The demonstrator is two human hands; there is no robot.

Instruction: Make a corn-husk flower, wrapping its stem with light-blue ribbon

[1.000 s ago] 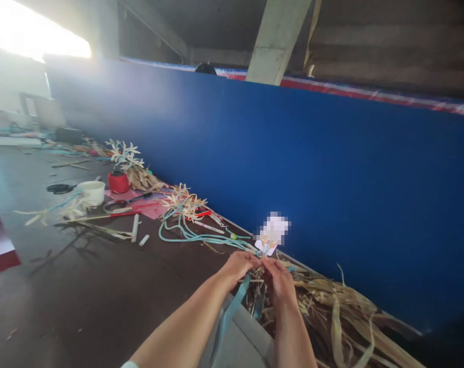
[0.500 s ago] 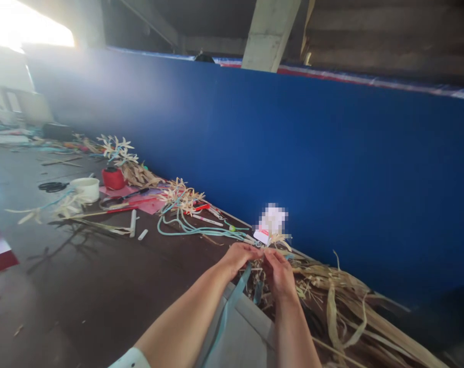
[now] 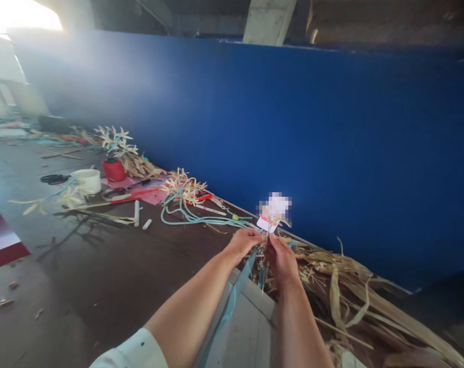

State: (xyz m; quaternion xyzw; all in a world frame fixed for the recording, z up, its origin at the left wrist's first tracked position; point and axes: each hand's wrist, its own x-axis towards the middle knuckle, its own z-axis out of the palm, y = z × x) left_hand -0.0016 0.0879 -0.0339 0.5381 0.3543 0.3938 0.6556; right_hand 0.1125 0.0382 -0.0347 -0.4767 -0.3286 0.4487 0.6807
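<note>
My left hand [image 3: 244, 244] is closed in a pinch with a light blue ribbon-like strip [image 3: 235, 291] running down from under its fingers toward me. Close beside it, my right hand [image 3: 283, 256] pinches a thin upright stem [image 3: 268, 231] between thumb and fingertips. Pale husk petals show at the stem's top, against a small white card with red print [image 3: 268, 224]. The fingertips of both hands nearly meet, and what lies between them is too small to make out. Just beyond the left hand lie several light blue wrapped stems [image 3: 209, 221] with a pale husk flower cluster [image 3: 184, 186].
Dry corn husks [image 3: 354, 291] heap up on the right. Farther left on the dark table [image 3: 140, 271] are a white cup [image 3: 87, 181], a red thread spool [image 3: 114, 170], black scissors [image 3: 54, 179] and pens [image 3: 211, 210]. A blue partition [image 3: 312, 128] runs behind.
The camera view has tilted down slightly. Both hands stay together at the same place, and the thin stem now stands more visibly upright between the fingers.
</note>
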